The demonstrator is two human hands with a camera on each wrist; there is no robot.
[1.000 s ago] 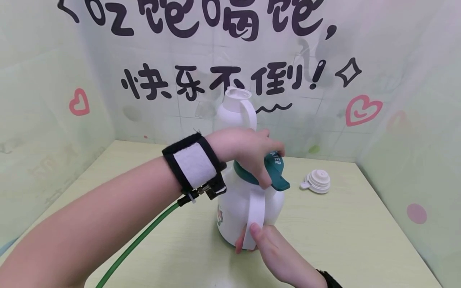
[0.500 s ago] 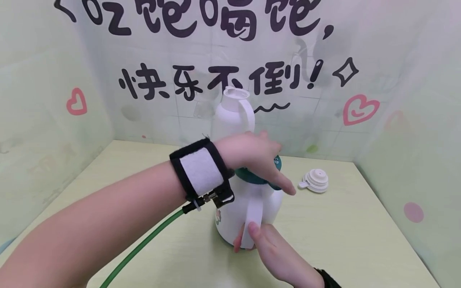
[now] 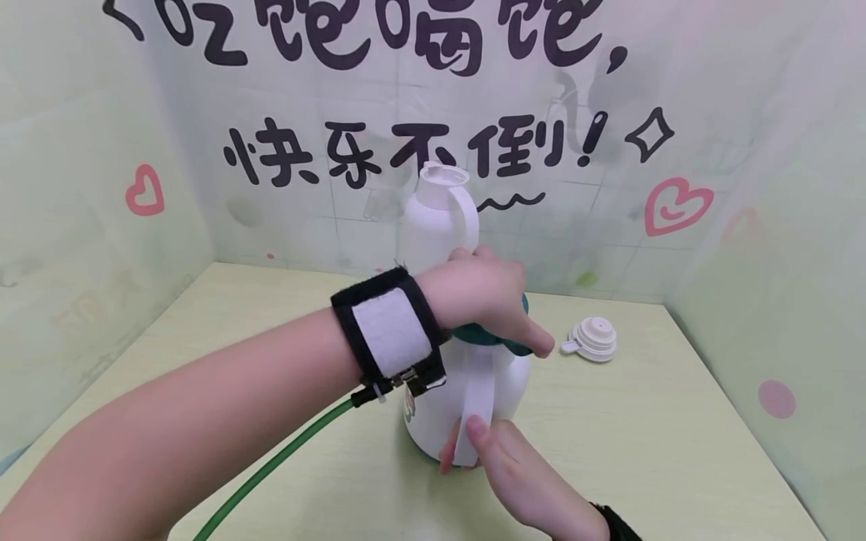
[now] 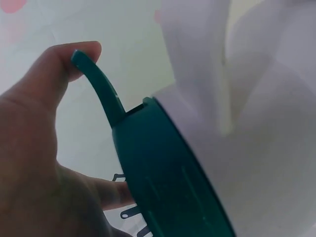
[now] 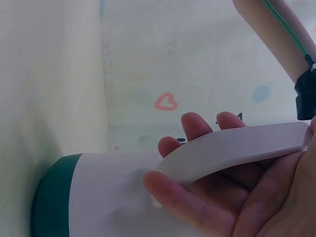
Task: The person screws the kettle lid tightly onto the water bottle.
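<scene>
the left hand [image 3: 483,297] is curling over the green lid [image 4: 163,182] of the white jug [image 3: 467,406] at table centre, fingers clamped on it for turning; the right hand [image 3: 521,469], at the jug's 6 o'clock, is gripping its handle [image 5: 237,150] to steady it. a loose white cap [image 3: 591,340] is lying at 3 o'clock.

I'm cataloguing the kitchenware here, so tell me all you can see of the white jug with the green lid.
The white jug stands upright mid-table, smooth plastic by its look, with a dark green base band and a white strap handle facing the camera. Its dark green lid has a thin tab. The left hand grips the lid from above, one fingertip on the tab. The right hand holds the handle low down, fingers curled through it.
</scene>
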